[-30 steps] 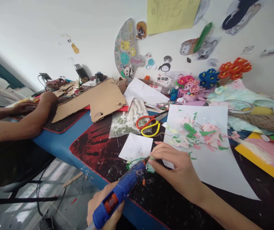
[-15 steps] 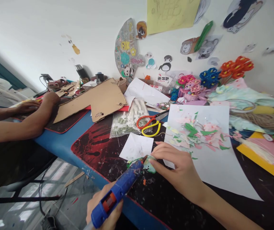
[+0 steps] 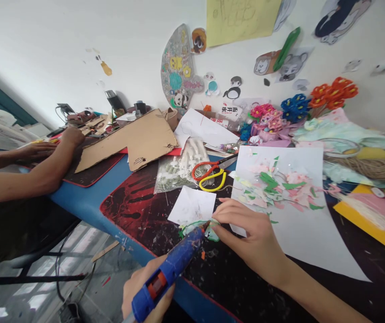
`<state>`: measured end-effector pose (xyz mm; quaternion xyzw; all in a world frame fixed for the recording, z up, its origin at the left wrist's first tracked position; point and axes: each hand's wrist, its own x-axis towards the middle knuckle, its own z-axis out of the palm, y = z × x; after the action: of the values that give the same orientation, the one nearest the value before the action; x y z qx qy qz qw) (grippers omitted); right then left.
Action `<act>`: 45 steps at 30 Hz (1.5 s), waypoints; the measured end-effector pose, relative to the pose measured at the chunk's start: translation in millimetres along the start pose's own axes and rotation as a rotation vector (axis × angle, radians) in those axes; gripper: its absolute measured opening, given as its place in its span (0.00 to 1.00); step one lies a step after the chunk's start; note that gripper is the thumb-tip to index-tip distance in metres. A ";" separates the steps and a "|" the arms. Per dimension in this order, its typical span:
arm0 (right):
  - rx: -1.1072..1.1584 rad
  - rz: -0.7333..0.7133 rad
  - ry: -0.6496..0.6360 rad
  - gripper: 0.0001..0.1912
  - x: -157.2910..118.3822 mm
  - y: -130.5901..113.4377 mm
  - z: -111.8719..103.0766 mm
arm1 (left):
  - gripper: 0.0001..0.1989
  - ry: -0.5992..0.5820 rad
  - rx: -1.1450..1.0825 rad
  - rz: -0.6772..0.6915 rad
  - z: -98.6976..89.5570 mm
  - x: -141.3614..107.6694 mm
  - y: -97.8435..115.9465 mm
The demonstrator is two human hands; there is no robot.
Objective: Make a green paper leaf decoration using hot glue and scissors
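Note:
My left hand (image 3: 148,287) is wrapped round a blue glue gun (image 3: 170,269) at the lower middle. The gun's tip meets a small green and pale craft piece (image 3: 212,232), beside the fingertips of my right hand (image 3: 246,233). Thumb and forefinger of that hand pinch the piece's right edge. Just behind the piece, a small white paper square (image 3: 192,206) lies on the dark mat (image 3: 135,197). Pink, green and white scraps (image 3: 280,188) are spread over a large white sheet (image 3: 300,237) to the right.
Scissors (image 3: 212,175) with red and yellow handles lie behind the square, near a plastic bag (image 3: 175,172). Cardboard (image 3: 148,134) is at the left back. Another person's arm (image 3: 41,175) rests at the far left. Twine (image 3: 374,170) and a yellow sheet (image 3: 367,220) are right.
The glue gun, in my left hand, has moved slightly up and to the right, its tip closer to my right fingertips. My right hand has hardly moved.

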<state>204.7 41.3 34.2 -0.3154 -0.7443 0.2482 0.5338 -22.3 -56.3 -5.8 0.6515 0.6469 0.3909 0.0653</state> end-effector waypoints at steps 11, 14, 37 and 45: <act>-0.023 0.002 -0.010 0.07 -0.2 -1.0 -0.3 | 0.23 -0.042 -0.046 0.035 -2.3 -1.5 -14.9; -0.024 -0.008 -0.013 0.07 0.1 -0.6 0.1 | 0.21 -0.084 -0.053 0.067 -4.3 0.1 -22.5; -0.012 -0.021 0.004 0.07 0.0 -0.7 1.5 | 0.20 -0.036 -0.007 -0.014 0.4 -7.4 -13.4; -0.014 -0.028 -0.008 0.07 -2.0 -0.1 2.9 | 0.19 -0.101 -0.024 0.061 -2.6 -5.8 -26.6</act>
<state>202.3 39.7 32.1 -0.3075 -0.7526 0.2367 0.5320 -44.0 -58.5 -22.2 0.6889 0.6179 0.3671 0.0937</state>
